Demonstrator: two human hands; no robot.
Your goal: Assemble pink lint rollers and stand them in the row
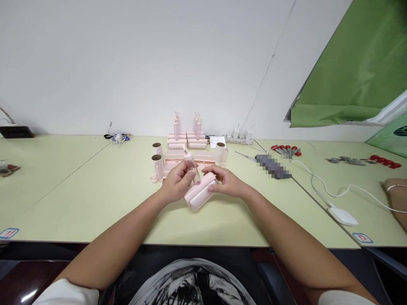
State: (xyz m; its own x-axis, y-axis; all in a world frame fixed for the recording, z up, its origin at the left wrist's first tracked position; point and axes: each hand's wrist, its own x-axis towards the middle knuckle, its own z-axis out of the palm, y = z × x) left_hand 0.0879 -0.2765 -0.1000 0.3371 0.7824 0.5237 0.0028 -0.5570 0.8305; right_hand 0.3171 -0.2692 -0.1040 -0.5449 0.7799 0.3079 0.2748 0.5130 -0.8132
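Your left hand (178, 181) is wrapped snugly around the clear pink handle (192, 164), thumb and fingers pinching its side. Your right hand (226, 182) cups the pink roller body (197, 195), fingers over its far end and thumb on the near face, spread only as wide as the body.

The piece you hold looks close to complete: the handle's lower end meets the body, though you can't tell from here whether it is locked. At twelve o'clock, the pink units (197, 145) with upright handles look finished. Separate parts remain: tubes (159, 169) at ten to eleven, another tube (220, 153) at one.

The body lies tilted between your hands, at four o'clock from your left grip and eight from your right.
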